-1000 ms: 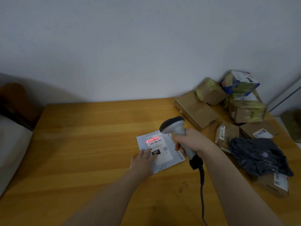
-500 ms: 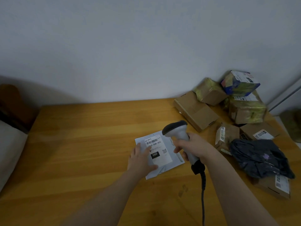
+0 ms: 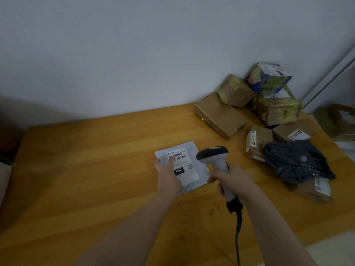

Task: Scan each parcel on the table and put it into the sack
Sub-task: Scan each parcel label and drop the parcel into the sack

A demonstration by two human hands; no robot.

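A flat grey mailer parcel (image 3: 199, 170) with a white label marked "060" lies on the wooden table (image 3: 92, 175). My left hand (image 3: 167, 174) rests on its left part, fingers reaching over the label's barcode and thumb at the parcel's left edge. My right hand (image 3: 229, 180) grips the handle of a grey corded barcode scanner (image 3: 212, 153). The scanner's head hovers just right of the label, and no red light shows on the parcel. No sack is clearly in view.
Several parcels are heaped at the table's back right: a flat brown box (image 3: 221, 118), taped cartons (image 3: 278, 110), a blue and yellow package (image 3: 269, 77), a dark plastic bag (image 3: 295, 162). A pale object (image 3: 3, 181) sits off the left edge.
The red scan line on the label has gone out. My left hand slid up the parcel's left side. The scanner moved back to the right, off the label.
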